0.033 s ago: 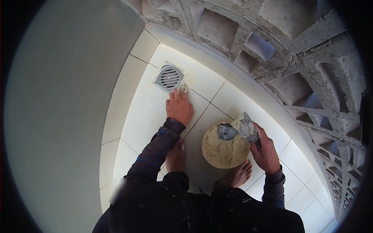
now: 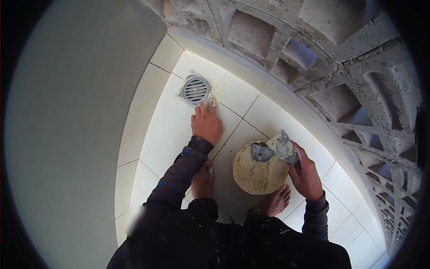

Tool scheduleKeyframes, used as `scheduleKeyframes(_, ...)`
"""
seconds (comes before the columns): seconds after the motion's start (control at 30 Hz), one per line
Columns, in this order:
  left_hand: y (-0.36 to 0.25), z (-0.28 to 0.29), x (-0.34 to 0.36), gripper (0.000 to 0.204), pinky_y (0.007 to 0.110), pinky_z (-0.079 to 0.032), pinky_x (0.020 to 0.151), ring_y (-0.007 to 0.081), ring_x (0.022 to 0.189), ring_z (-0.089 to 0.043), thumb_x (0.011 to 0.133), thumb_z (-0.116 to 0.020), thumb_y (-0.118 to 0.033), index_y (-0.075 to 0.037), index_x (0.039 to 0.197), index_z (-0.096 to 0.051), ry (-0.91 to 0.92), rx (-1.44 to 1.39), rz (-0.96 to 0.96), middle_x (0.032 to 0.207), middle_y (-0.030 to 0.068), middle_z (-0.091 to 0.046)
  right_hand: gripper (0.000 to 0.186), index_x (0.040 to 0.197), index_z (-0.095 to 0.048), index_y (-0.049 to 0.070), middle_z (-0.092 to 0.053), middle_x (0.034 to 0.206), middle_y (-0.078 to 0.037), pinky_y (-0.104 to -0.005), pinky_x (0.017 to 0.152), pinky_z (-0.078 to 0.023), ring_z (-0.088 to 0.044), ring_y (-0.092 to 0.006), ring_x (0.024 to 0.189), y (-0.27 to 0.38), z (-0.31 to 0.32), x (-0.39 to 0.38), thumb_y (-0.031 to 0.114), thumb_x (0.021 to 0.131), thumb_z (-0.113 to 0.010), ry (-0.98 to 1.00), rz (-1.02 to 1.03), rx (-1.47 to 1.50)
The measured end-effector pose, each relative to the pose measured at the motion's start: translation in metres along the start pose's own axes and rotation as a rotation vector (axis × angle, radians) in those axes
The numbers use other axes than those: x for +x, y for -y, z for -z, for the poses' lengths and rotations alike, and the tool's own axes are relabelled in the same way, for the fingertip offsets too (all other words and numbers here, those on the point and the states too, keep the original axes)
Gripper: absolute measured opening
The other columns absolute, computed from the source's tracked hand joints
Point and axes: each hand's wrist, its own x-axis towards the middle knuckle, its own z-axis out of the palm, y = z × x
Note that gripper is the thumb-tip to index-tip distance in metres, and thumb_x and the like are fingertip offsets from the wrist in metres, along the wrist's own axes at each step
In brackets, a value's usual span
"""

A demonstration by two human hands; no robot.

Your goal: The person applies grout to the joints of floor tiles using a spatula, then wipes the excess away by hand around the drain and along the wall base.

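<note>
My left hand (image 2: 207,124) reaches forward with its fingers stretched out, the tips at the near edge of a round slotted metal floor drain (image 2: 196,88). Cream paste coats one fingertip, and more is smeared around the drain's square frame. Between my feet and the wall is a round tub (image 2: 251,190) filled with cream-coloured paste (image 2: 255,172). My right hand (image 2: 308,175) grips a grey flat piece (image 2: 285,148) smeared with paste, at the tub's right rim; its exact kind does not show. Another grey patch (image 2: 261,152) lies on the paste.
Pale floor tiles (image 2: 170,121) with dark joints run under everything. A smooth grey wall (image 2: 80,134) stands on the left; a rough concrete block wall with square openings (image 2: 331,58) curves along the right. My bare left foot (image 2: 203,181) and right foot (image 2: 275,201) are close to the tub.
</note>
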Motion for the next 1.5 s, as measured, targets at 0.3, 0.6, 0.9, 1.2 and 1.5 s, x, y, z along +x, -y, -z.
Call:
scheduleKeyframes(0.3, -0.004, 0.003, -0.020, 0.052, 0.050, -0.048, 0.090, 0.0385, 0.111, -0.054, 0.082, -0.060, -0.013, -0.007, 0.134, -0.059, 0.029, -0.112, -0.134, 0.126, 0.0254, -0.052, 0.064, 0.147, -0.043, 0.004, -0.065, 0.122, -0.028, -0.0444, 0.096, -0.052, -0.065, -0.0477, 0.113, 0.005, -0.004, 0.002, -0.006, 0.085, -0.057, 0.030, -0.051, 0.014)
scheduleKeyframes(0.6, 0.019, -0.014, 0.006, 0.038, 0.051, -0.047, 0.090, 0.0413, 0.111, -0.054, 0.082, -0.059, -0.012, 0.003, 0.117, -0.063, -0.156, -0.175, -0.033, 0.121, 0.0286, -0.055, 0.065, 0.148, -0.043, 0.003, -0.067, 0.122, -0.027, -0.0405, 0.099, -0.051, -0.067, -0.0435, 0.114, 0.009, -0.010, 0.008, -0.008, 0.086, -0.058, 0.019, -0.044, 0.011)
scheduleKeyframes(0.9, 0.004, -0.010, -0.013, 0.042, 0.050, -0.044, 0.087, 0.0397, 0.108, -0.053, 0.081, -0.059, -0.011, -0.001, 0.122, -0.063, -0.101, -0.185, -0.167, 0.121, 0.0260, -0.055, 0.065, 0.148, -0.044, 0.003, -0.066, 0.124, -0.027, -0.0406, 0.100, -0.050, -0.066, -0.0436, 0.117, 0.008, -0.006, 0.007, -0.008, 0.086, -0.058, 0.017, -0.089, 0.040)
scheduleKeyframes(1.2, -0.007, -0.018, -0.018, 0.046, 0.046, -0.042, 0.090, 0.0353, 0.110, -0.052, 0.081, -0.061, -0.014, -0.002, 0.125, -0.062, -0.103, -0.225, -0.234, 0.124, 0.0214, -0.056, 0.065, 0.149, -0.042, 0.004, -0.066, 0.122, -0.028, -0.0435, 0.098, -0.052, -0.065, -0.0469, 0.113, 0.010, -0.009, 0.009, -0.006, 0.086, -0.056, -0.022, -0.036, 0.018)
scheduleKeyframes(1.5, -0.006, 0.002, -0.017, 0.038, 0.041, -0.042, 0.087, 0.0276, 0.108, -0.053, 0.086, -0.057, -0.013, -0.002, 0.122, -0.064, -0.013, 0.078, -0.419, 0.118, 0.0131, -0.058, 0.065, 0.148, -0.043, 0.004, -0.066, 0.123, -0.028, -0.0427, 0.098, -0.052, -0.065, -0.0469, 0.114, 0.019, -0.019, 0.012, -0.006, 0.085, -0.056, -0.017, -0.040, 0.028)
